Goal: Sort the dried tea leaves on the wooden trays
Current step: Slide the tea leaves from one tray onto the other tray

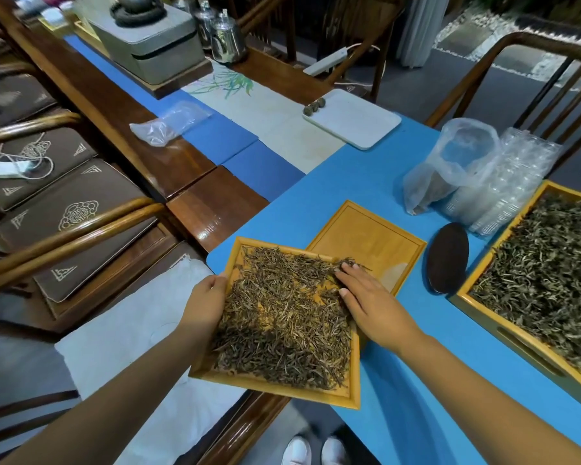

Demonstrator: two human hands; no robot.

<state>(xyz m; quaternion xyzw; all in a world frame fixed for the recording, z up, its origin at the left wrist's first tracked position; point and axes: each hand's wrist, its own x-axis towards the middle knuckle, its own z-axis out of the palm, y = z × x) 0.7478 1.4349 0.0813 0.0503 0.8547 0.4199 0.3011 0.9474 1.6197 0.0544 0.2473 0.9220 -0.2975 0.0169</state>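
Note:
A yellow wooden tray (349, 394) full of brownish dried tea leaves (282, 317) juts over the table's front edge. My left hand (205, 300) grips its left rim. My right hand (366, 297) lies flat, fingers together, on the leaves at the tray's right rim. Behind it sits a second wooden tray (366, 236), nearly bare, partly covered by the first. At the right edge stands a larger wooden tray (463, 290) heaped with greenish tea leaves (547, 273).
A dark oval disc (446, 260) lies between the trays. Behind it are a clear plastic bag (450, 166) and stacked clear cups (507, 186). A white tray (356, 119) with small tea balls sits farther back. Chairs line the left; a chair stands at the right.

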